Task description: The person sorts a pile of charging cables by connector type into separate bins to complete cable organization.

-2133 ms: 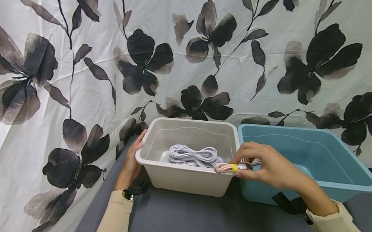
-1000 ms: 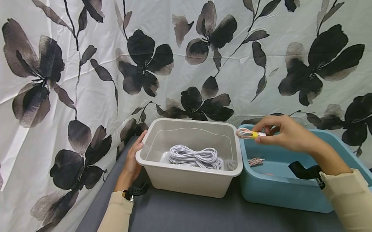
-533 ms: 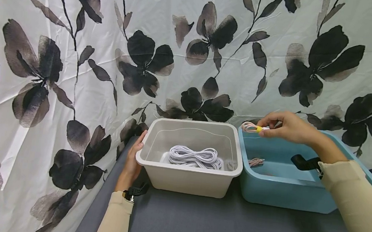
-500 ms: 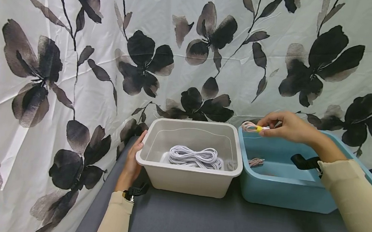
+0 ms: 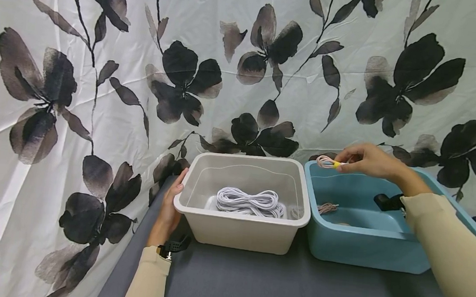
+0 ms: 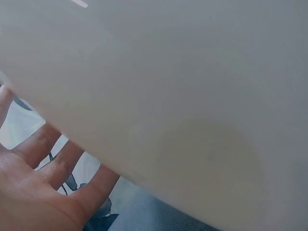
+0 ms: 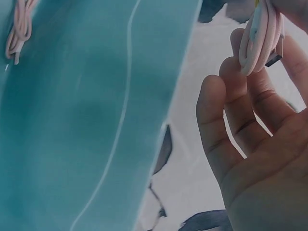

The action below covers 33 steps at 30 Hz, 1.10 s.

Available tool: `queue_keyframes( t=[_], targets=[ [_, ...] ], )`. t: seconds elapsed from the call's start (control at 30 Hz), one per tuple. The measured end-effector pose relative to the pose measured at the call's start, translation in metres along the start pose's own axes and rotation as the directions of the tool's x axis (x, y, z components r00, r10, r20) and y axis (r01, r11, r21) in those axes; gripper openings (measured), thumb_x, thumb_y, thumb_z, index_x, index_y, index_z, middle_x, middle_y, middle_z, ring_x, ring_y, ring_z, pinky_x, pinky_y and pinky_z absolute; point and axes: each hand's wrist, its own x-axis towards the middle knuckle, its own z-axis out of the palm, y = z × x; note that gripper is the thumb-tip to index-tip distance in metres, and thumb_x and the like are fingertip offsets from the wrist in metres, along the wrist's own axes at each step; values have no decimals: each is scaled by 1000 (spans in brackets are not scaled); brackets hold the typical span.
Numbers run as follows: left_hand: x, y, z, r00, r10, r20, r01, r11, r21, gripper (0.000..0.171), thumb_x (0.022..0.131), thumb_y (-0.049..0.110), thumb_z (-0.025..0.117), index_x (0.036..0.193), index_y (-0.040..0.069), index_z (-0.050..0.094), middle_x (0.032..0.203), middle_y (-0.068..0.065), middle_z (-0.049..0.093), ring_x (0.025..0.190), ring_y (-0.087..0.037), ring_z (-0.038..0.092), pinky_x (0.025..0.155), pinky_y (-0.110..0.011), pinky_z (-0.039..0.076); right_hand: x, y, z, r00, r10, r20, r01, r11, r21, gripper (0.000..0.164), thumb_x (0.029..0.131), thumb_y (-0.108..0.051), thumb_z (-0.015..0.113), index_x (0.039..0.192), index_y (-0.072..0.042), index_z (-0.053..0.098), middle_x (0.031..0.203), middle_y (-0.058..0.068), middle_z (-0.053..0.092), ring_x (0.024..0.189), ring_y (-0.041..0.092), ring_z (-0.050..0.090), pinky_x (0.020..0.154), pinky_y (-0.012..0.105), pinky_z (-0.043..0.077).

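Note:
My right hand (image 5: 369,161) pinches a coiled pale pink USB cable (image 5: 325,162) above the back left rim of the blue bin (image 5: 366,251). A yellow tie wraps the coil, and its metal USB plug (image 7: 275,57) shows in the right wrist view. Another pinkish cable bundle (image 5: 327,208) lies inside the blue bin at its left end. With fingers extended, my left hand (image 5: 169,206) rests against the left side of the beige bin (image 5: 239,233). That bin holds a looped bundle of white cord (image 5: 250,200). Its pale wall hides the left fingertips in the left wrist view.
Both bins stand side by side on a dark grey surface (image 5: 249,290), their rims almost touching. Behind them hangs a white cloth with dark flowers (image 5: 271,40). Something clear (image 5: 295,212) sits right of the white cord.
My right hand has lifted the pink cable from the beige bin's front right corner, up and rightward over the blue bin's back rim, lately drifting slightly right. My left hand stays put.

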Motion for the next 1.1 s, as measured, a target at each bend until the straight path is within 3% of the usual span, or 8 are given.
queue_keyframes(
  t=[0.4,0.57,0.7,1.1],
  targets=[
    [-2,1,2,1000,4,0,-4,1000,13,58,103,30,34,161,27,34,168,6,31,153,-17,27,113,-29,31,4,28,11,998,61,26,-61,998,-4,36,91,-32,77,118,-9,74,102,7,70,92,23,56,77,37,45],
    [-3,1,2,1000,5,1,-5,1000,12,58,103,28,34,161,26,34,168,6,30,154,-17,26,113,-25,32,4,36,16,999,22,36,-22,1000,13,28,91,-26,78,111,-8,76,97,7,70,84,19,56,74,35,46],
    [-2,0,2,1000,9,-3,-9,1000,7,58,103,27,34,161,25,35,168,5,31,154,-17,26,112,-24,32,5,39,17,1000,-3,30,3,1000,0,25,90,-25,78,109,-8,77,94,7,70,81,17,55,71,34,45],
    [-2,1,1,1000,4,-6,-4,1000,5,58,103,28,35,162,23,33,169,3,29,155,-18,25,112,-24,31,7,41,18,999,34,27,-33,999,-28,30,92,-27,77,113,-6,75,99,8,73,87,22,59,76,37,48]
  ],
)
